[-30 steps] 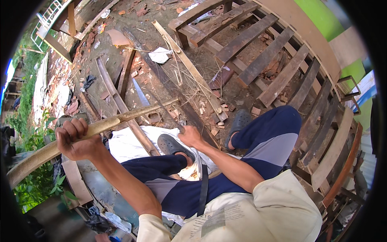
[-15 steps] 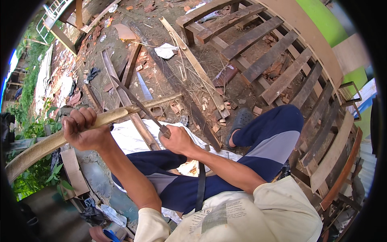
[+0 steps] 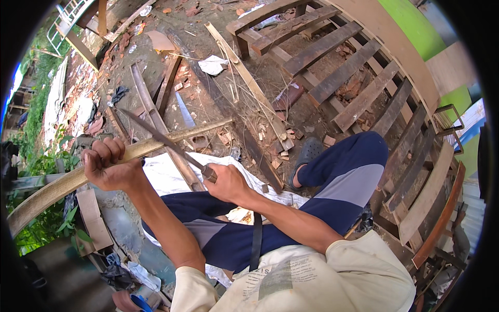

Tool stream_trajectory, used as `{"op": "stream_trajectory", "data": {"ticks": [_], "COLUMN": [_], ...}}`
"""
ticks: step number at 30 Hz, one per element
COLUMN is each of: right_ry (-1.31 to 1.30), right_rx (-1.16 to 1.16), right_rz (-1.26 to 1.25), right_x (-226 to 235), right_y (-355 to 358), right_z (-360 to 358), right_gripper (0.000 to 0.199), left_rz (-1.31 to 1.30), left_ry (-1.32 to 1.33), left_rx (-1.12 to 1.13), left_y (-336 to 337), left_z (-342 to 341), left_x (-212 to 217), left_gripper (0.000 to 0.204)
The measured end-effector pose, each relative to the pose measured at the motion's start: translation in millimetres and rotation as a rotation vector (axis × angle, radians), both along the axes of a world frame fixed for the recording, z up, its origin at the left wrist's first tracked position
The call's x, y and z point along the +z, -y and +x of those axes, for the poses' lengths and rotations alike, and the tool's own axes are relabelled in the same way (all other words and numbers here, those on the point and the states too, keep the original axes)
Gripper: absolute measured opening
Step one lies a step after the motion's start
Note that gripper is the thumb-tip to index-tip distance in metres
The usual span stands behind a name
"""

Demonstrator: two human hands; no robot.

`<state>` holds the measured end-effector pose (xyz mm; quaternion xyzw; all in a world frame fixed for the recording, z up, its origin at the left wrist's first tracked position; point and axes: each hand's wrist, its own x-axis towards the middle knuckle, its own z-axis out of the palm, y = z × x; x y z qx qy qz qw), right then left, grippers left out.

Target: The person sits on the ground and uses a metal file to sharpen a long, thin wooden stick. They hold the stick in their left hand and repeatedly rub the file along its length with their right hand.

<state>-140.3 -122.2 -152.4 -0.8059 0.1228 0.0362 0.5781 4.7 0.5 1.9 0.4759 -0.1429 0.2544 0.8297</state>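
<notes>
Head view: a seated person, legs in dark blue trousers, works a long bamboo strip with a knife over littered ground.
Left hand point(image 3: 107, 167): left of centre, fingers wrapped fully round the bamboo strip point(image 3: 78, 176), a closed grip with no gap showing.
Bamboo strip: a long pale curved length running from the lower left edge of the frame up past the left hand to a thin tip near the centre; it hangs in the air, held only at the left hand as far as I can see.
Right hand point(image 3: 227, 183): centre of the frame, closed tight on the handle of the knife point(image 3: 161, 139).
Knife: its long dark blade slants up and to the left from the right hand, crossing over the strip just right of the left hand; whether the edge is biting the bamboo or merely lying on it is hard to tell at this angle.
Progress: the strip looks already split and partly pared, with pale shavings and chips point(image 3: 283, 140) strewn on the dirt above the knees; the blade sits around mid-length, so the shaping seems well under way but not finished.
Surroundings: a white sheet point(image 3: 166, 177) lies under the legs, dark wooden slats point(image 3: 332, 44) fill the upper right, and green plants stand at the left edge.
</notes>
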Motion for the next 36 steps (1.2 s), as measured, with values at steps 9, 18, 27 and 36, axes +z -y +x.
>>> {"op": "stream_trajectory", "data": {"ticks": [9,18,27,36], "right_ry": [0.103,-0.012,-0.04,-0.03], "right_rx": [-0.026,-0.086,-0.127,-0.104], "right_rz": [0.068,0.11,0.15,0.142], "right_x": [-13.9,-24.9,-37.5,-55.4], "right_y": [-1.6,10.8,12.1,13.7], "right_z": [0.5,-2.2,7.1,13.6], "right_gripper": [0.024,0.024,0.024,0.024], "left_rz": [-0.005,0.02,0.006,-0.004], "left_ry": [-0.007,0.022,0.073,0.057], "left_rx": [0.019,-0.018,-0.085,-0.09], "left_y": [13.7,25.3,30.5,29.9], "left_z": [-4.9,-5.2,-5.0,-6.4], "left_x": [2.3,4.0,5.0,5.1], "left_gripper": [0.037,0.038,0.036,0.036]}}
